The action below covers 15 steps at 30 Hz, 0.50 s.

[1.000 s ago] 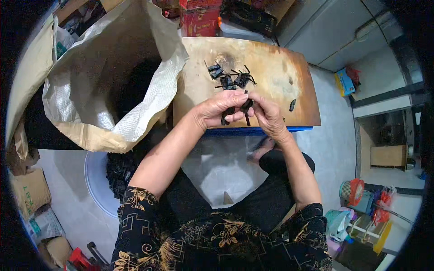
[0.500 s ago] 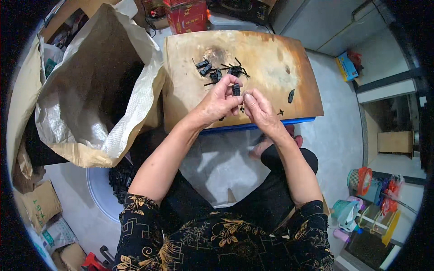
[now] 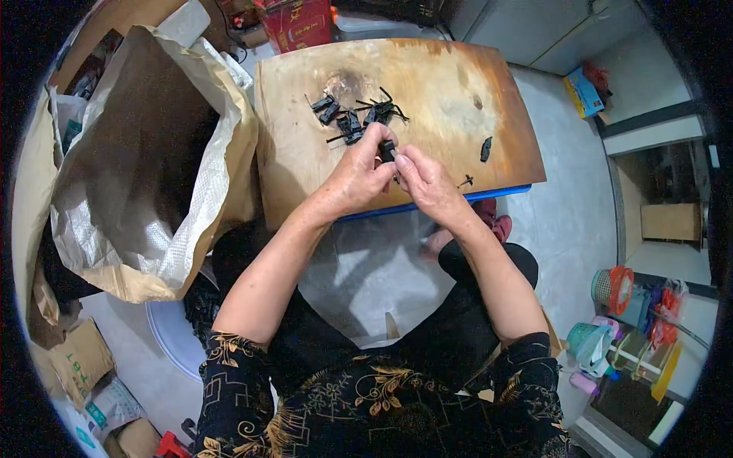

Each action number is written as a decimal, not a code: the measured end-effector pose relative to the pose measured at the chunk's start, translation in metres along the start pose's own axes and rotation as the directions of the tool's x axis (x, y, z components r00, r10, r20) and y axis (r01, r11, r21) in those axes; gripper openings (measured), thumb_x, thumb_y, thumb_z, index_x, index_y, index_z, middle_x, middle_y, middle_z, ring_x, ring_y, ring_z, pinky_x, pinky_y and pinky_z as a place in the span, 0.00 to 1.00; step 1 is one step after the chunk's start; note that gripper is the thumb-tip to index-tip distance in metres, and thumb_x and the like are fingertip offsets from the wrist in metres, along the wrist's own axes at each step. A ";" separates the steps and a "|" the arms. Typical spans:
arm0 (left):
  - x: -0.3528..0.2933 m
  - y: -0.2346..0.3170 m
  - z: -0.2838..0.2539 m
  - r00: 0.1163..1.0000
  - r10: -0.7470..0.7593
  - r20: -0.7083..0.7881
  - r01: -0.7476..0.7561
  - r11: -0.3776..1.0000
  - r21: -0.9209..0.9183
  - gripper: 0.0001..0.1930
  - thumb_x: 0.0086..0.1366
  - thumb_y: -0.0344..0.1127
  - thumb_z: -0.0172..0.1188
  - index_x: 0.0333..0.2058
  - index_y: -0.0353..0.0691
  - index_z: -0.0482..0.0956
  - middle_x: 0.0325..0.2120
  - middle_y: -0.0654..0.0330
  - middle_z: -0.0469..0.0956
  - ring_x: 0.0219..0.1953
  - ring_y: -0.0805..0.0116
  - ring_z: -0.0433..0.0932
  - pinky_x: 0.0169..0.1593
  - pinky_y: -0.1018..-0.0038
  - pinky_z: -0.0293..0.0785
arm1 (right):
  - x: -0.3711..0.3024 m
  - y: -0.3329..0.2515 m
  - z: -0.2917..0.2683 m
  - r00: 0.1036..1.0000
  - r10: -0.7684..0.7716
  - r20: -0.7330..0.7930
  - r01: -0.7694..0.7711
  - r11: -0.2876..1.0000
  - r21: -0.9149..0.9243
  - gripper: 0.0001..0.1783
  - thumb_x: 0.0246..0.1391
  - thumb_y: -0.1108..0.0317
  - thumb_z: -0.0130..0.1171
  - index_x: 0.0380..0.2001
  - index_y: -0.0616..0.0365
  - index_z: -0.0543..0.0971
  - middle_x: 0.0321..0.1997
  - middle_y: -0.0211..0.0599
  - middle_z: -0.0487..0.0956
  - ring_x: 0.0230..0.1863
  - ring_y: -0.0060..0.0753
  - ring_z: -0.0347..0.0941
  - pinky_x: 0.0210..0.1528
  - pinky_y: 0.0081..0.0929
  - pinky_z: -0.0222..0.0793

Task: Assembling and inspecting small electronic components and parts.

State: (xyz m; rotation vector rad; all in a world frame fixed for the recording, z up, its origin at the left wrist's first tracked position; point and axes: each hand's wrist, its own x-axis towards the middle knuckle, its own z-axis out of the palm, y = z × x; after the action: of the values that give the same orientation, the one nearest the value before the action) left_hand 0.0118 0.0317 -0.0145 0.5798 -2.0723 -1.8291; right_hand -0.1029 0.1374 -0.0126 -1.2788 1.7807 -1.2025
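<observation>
My left hand (image 3: 357,174) is closed around a small black plastic part (image 3: 387,151), gripping it between thumb and fingers above the near edge of the wooden board. Close against it, my right hand (image 3: 429,185) pinches at the part's right end; whatever lies between those fingertips is too small to make out. Beyond my left hand lies a loose cluster of black plastic pieces (image 3: 350,126), some with thin prongs. A lone black piece (image 3: 485,149) rests on the right of the board, and a small cross-shaped black piece (image 3: 466,181) sits by its front edge.
The stained wooden board (image 3: 427,84) rests on something blue. At left gapes a big woven sack (image 3: 137,168), with a pale tub (image 3: 164,336) of black pieces below it. A red box (image 3: 298,27) stands behind the board. Baskets and bags (image 3: 592,347) crowd the right side.
My right fingertips have come up against the black part, and the part has tilted in my left hand. The whole view has shifted slightly.
</observation>
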 end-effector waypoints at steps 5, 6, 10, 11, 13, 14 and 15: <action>0.002 -0.001 0.000 0.997 -0.027 -0.075 0.033 0.997 0.075 0.15 0.55 0.24 0.54 0.40 0.38 0.62 0.20 0.63 0.68 0.20 0.78 0.68 0.22 0.79 0.67 | 0.008 0.007 0.006 0.997 -0.063 -0.046 0.061 0.998 -0.035 0.11 0.60 0.64 0.43 0.34 0.61 0.69 0.17 0.28 0.63 0.21 0.20 0.60 0.24 0.22 0.59; 0.002 -0.004 0.000 0.997 -0.028 -0.075 0.033 0.997 0.075 0.15 0.55 0.24 0.54 0.40 0.38 0.62 0.20 0.63 0.68 0.20 0.78 0.68 0.22 0.79 0.67 | 0.009 0.009 0.008 0.997 -0.063 -0.046 0.061 0.998 -0.034 0.11 0.60 0.64 0.43 0.34 0.61 0.69 0.17 0.28 0.63 0.21 0.20 0.60 0.24 0.22 0.59; 0.002 -0.011 0.002 0.966 0.214 -0.144 -0.161 0.937 0.310 0.15 0.54 0.23 0.53 0.40 0.38 0.61 0.23 0.52 0.69 0.26 0.61 0.71 0.27 0.71 0.67 | 0.011 0.013 0.015 0.990 -0.095 -0.102 0.089 0.994 -0.062 0.10 0.60 0.65 0.43 0.33 0.61 0.69 0.18 0.29 0.64 0.21 0.21 0.61 0.24 0.23 0.60; 0.002 -0.011 0.002 0.965 0.218 -0.144 -0.154 0.920 0.361 0.16 0.53 0.24 0.52 0.40 0.37 0.61 0.26 0.43 0.70 0.32 0.44 0.74 0.32 0.63 0.69 | 0.011 0.013 0.016 0.987 -0.105 -0.125 0.098 0.993 -0.060 0.10 0.60 0.65 0.43 0.33 0.61 0.69 0.18 0.30 0.64 0.21 0.21 0.61 0.24 0.24 0.60; 0.000 -0.006 0.003 0.963 0.213 -0.165 -0.145 0.926 0.349 0.15 0.53 0.24 0.52 0.40 0.38 0.61 0.25 0.46 0.71 0.30 0.49 0.74 0.31 0.65 0.69 | 0.010 0.012 0.016 0.984 -0.109 -0.140 0.102 0.993 -0.055 0.10 0.60 0.64 0.43 0.34 0.59 0.69 0.18 0.29 0.65 0.20 0.20 0.61 0.23 0.22 0.59; 0.000 -0.003 0.004 0.961 0.204 -0.187 -0.134 0.933 0.334 0.15 0.54 0.25 0.53 0.40 0.38 0.62 0.25 0.49 0.72 0.29 0.54 0.75 0.30 0.67 0.69 | 0.009 0.011 0.015 0.982 -0.110 -0.152 0.103 0.993 -0.052 0.10 0.60 0.63 0.43 0.35 0.58 0.69 0.18 0.28 0.65 0.20 0.18 0.60 0.22 0.20 0.58; 0.001 -0.006 0.003 0.960 0.210 -0.188 -0.137 0.931 0.338 0.15 0.54 0.25 0.53 0.40 0.38 0.62 0.25 0.49 0.72 0.29 0.54 0.75 0.30 0.67 0.69 | 0.011 0.009 0.013 0.981 -0.116 -0.153 0.109 0.993 -0.053 0.10 0.60 0.63 0.43 0.35 0.58 0.69 0.18 0.28 0.65 0.20 0.18 0.60 0.22 0.20 0.58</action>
State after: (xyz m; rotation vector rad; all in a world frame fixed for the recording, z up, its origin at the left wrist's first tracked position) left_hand 0.0099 0.0332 -0.0208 0.6242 -2.2012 -1.2739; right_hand -0.0982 0.1243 -0.0254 -1.3587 1.8761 -1.3662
